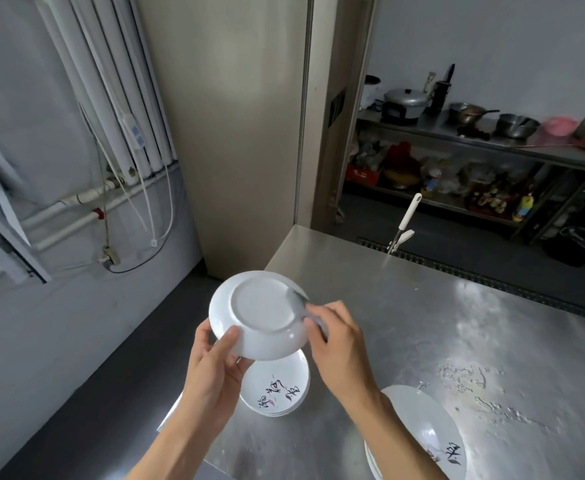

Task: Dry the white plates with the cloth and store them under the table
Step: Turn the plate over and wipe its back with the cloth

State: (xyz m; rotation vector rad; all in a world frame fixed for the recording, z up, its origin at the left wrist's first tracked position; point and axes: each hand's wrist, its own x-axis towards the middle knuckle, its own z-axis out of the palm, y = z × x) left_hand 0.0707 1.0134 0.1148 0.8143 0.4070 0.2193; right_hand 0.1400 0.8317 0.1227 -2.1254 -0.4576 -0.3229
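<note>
Shiny plates, scuffed steel

Plate (261,315) looks like glossy white glazed ceramic with a matt foot ring; the surface (440,341) is brushed stainless metal, smeary with wet patches.

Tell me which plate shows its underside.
The held plate, gripped by the left hand, the right hand pressing a cloth on it: its bare foot ring shows. The left-edge stack and the near-right stack lie face up, writing visible.

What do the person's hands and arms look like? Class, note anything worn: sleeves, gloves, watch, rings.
The left hand and right hand wear no gloves, and no rings show. The left forearm and right forearm are bare: no sleeve, watch or band up to the picture's edge.
</note>
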